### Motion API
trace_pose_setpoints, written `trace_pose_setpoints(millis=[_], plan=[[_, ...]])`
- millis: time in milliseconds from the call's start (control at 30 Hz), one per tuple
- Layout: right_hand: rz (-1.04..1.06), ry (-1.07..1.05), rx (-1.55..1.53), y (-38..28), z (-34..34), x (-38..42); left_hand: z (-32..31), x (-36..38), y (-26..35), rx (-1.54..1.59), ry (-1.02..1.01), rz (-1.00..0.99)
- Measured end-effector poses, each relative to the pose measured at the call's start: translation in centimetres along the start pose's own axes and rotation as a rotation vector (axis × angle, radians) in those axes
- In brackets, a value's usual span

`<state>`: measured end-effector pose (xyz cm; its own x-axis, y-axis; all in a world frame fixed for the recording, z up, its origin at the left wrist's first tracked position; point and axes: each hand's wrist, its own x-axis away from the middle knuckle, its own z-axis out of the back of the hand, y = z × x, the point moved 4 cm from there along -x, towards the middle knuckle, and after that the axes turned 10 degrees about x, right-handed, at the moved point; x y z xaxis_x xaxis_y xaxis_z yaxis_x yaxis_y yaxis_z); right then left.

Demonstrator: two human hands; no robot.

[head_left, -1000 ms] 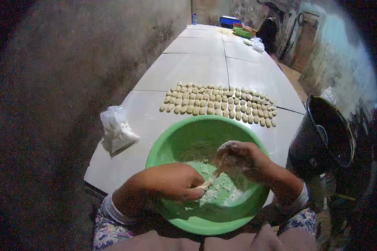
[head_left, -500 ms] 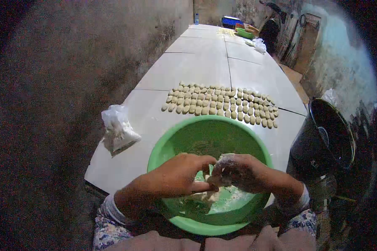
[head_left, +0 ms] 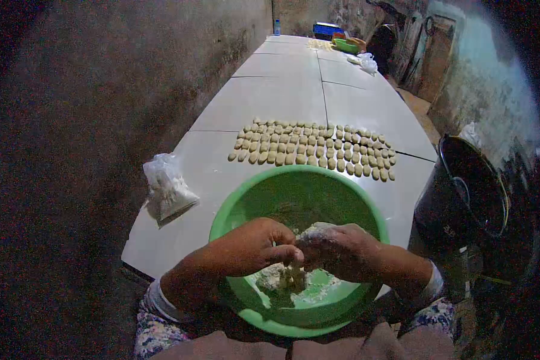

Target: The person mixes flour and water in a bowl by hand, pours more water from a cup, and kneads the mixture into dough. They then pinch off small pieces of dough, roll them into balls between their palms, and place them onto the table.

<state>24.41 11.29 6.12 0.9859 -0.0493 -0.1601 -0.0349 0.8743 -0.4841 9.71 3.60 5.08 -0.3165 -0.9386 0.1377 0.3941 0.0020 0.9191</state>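
Both my hands meet over a large green basin (head_left: pixel 246 192). My left hand (head_left: pixel 255 245) is closed, its thumb and forefinger pinched together against the other hand's fingertips. Beside it, my right hand (head_left: pixel 345 249) is curled, with white flour over its fingers and knuckles. Whatever lies between the fingers is hidden. Below them, a pale floury lump (head_left: pixel 273 276) and loose white flour (head_left: pixel 321 291) lie on the basin's bottom. Just beyond the rim, small oval dough pieces (head_left: pixel 300 144) are laid out in several rows on the white table (head_left: pixel 276 93).
A plastic bag of white powder (head_left: pixel 169 189) stands on the left. To the right is a big black bucket (head_left: pixel 447 198). At the table's far end are a smaller green bowl (head_left: pixel 345 45), a white plastic bag (head_left: pixel 366 62), a blue container (head_left: pixel 328 29) and a bottle (head_left: pixel 276 27). A wall runs along the left.
My left hand's thumb and forefinger have closed from a wider gap into a pinch. My right hand has turned slightly, still curled. The view has shifted a little.
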Motion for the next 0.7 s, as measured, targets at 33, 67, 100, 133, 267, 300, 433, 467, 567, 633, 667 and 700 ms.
trace_pose_setpoints(millis=[33,67,100,133,267,300,433,467,567,633,667,700], plan=[[0.000,0.000,-0.001,-0.2,0.1,0.1,-0.2,0.0,-0.1,0.000,0.000,0.001],[0.015,0.023,0.095,-0.5,0.1,0.3,-0.3,-0.2,0.1,0.009,0.055,-0.079],[0.030,0.045,0.191,-0.7,0.2,0.4,-0.4,-0.3,0.4,0.018,0.111,-0.160],[0.072,0.053,0.215,-1.2,0.6,0.3,-0.5,-0.3,1.0,-0.017,0.083,-0.286],[0.100,0.104,0.172,-0.8,0.2,0.4,-1.3,0.1,1.6,-0.029,-0.006,-0.268],[0.098,0.105,0.171,-0.9,0.2,0.4,-1.3,0.1,1.5,-0.028,-0.008,-0.268],[0.082,0.053,0.074,-0.6,0.3,0.3,-1.3,0.3,0.9,-0.134,0.024,-0.349],[0.056,0.100,0.004,-0.5,0.4,0.4,-1.2,0.3,0.8,-0.132,0.047,-0.302],[0.025,0.175,-0.005,-1.3,1.7,0.0,-1.1,-0.1,0.9,-0.020,-0.008,-0.236],[0.216,0.152,0.248,-1.6,1.4,-0.1,-1.4,0.1,1.1,0.058,-0.072,-0.241],[0.269,0.124,0.298,-1.8,1.0,-0.1,-1.0,0.4,0.3,-0.058,-0.079,-0.205],[0.269,0.124,0.296,-1.7,0.7,0.0,-0.9,0.4,0.6,-0.057,-0.079,-0.204]])
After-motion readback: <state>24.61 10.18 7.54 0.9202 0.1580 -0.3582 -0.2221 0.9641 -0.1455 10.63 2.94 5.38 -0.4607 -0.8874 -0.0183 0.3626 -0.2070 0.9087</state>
